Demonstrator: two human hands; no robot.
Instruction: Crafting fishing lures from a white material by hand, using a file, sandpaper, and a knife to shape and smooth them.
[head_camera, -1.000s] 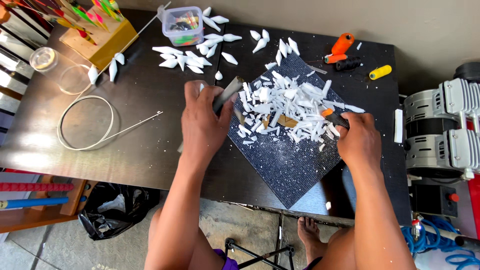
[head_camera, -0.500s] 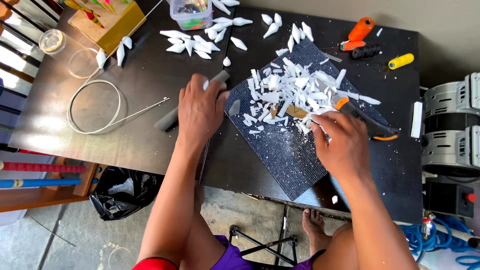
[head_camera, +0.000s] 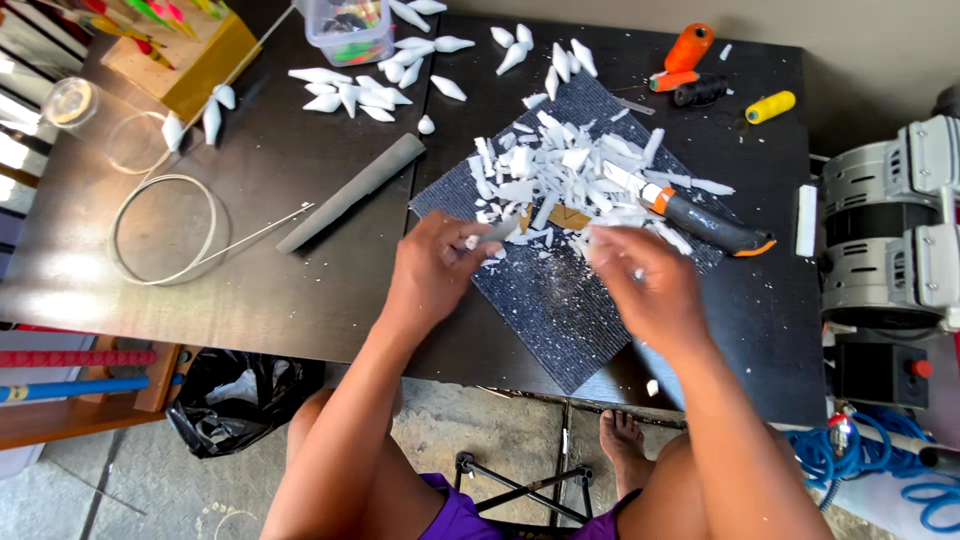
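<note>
Glossy dark wooden table (head_camera: 250, 290) carries a rough, ribbed dark-grey cloth mat (head_camera: 560, 310), matt white foam shavings (head_camera: 560, 175) and a matt grey bar (head_camera: 350, 192).

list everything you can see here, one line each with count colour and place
mat: one, dark grey, table middle
foam scraps: a heap, white, on the mat
shaped foam pieces: many, white, top of table
knife: one, black and orange, mat's right edge
grey bar: one, left of mat
wire coil: one, silver, table left
clear box: one, top edge
glass: one, clear, lying at far left
orange tool: one, top right
yellow spool: one, top right
compressor: one, grey, right
black bag: one, floor
left hand: on the mat, pinching a white piece
right hand: over the mat, blurred
</note>
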